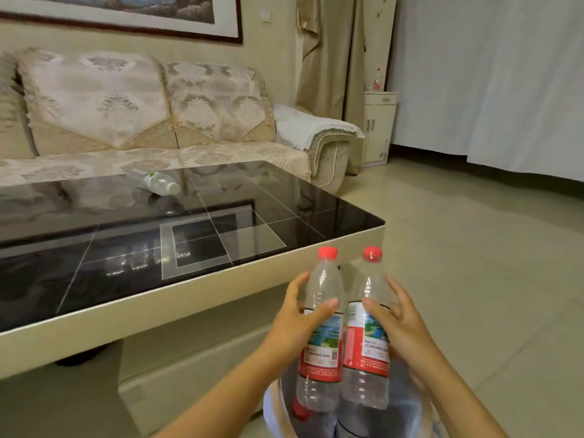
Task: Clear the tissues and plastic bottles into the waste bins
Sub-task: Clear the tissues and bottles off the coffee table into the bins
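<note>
My left hand [294, 324] is curled round the left bottle [322, 330], thumb across the top edge of its red label and fingers behind it; my right hand [401, 327] grips the right bottle [368, 333] the same way, thumb on the front, fingers wrapped round the far side. Both bottles stand nearly upright, long axes running toward 12 o'clock with a slight lean to 1 o'clock, red caps up, clear bases down; they sit side by side, touching or almost touching at the labels. Their bases hang over the mouth of the waste bin [271, 406] at 6 o'clock, which is lined with a bag; inside it I can see a red-capped bottle [300, 410] already lying, though the rest of its contents are too dim to tell.

Out toward 10 o'clock stretches the coffee table [189, 298] with its black glass top; on the far side of that top a third bottle [155, 181] lies on its side, long axis running roughly 10 to 4 o'clock, white cap toward 4 o'clock. Behind it stands the sofa [142, 105]; at 1 o'clock, well apart, a small cabinet [377, 128] carries one more red-capped bottle [377, 80], upright.
</note>
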A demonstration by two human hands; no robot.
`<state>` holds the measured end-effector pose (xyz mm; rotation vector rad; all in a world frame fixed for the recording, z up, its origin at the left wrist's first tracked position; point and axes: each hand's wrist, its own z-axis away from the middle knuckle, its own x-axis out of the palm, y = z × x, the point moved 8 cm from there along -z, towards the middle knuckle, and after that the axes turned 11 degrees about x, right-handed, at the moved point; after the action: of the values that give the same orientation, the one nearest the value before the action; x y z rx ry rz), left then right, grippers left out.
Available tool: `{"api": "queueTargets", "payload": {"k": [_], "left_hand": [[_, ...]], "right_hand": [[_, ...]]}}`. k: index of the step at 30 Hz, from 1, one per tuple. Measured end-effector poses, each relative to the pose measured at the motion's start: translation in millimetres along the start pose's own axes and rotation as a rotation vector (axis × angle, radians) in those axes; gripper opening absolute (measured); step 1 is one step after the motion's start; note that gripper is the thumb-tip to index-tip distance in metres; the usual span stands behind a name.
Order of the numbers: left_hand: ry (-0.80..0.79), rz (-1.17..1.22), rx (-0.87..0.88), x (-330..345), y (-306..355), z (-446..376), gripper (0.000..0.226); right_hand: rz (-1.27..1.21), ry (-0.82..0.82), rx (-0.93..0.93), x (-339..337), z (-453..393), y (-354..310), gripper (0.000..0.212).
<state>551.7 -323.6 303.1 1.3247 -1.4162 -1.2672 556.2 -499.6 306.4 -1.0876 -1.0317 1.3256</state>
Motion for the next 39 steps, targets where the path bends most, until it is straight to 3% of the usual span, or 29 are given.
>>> {"api": "queueTargets", "payload": {"k": [2,11,14,17,21,25,29,32,34,39], "left_hand": [[-0.032,0.004,-0.063,7,-28,9,0.072],[-0.058,-0.105,-0.143,21,-90,22,0.082],[-0.048,-0.176,-0.158,20,-98,21,0.090],[-0.045,-0.275,-0.126,17,-89,20,0.070],[-0.037,-0.437,-0.026,-2,-52,17,0.065],[0.004,-0.652,0.159,-28,8,18,0.050],[0.077,-0.780,0.321,-53,77,16,0.037],[0.179,-0.910,0.438,-81,131,-1,0.028],[0.275,-0.955,0.413,-119,154,-20,0.029],[0.426,-1.162,0.202,-242,174,-43,0.048]], "right_hand": [[0.018,0.002,0.048,-3,-2,25,0.063],[0.266,-0.089,0.186,0,-10,95,0.099],[0.325,-0.067,0.120,-3,-16,101,0.099],[0.380,-0.067,0.044,-1,-21,96,0.084],[0.571,-0.017,-0.060,9,-21,65,0.045],[0.818,0.127,-0.136,23,-13,19,0.030],[0.751,-0.019,-0.446,77,15,-63,0.013],[0.814,-0.063,-0.752,128,24,-131,0.016],[0.793,-0.073,-0.860,163,11,-169,0.020],[0.861,-0.161,-0.789,244,-55,-208,0.040]]}}
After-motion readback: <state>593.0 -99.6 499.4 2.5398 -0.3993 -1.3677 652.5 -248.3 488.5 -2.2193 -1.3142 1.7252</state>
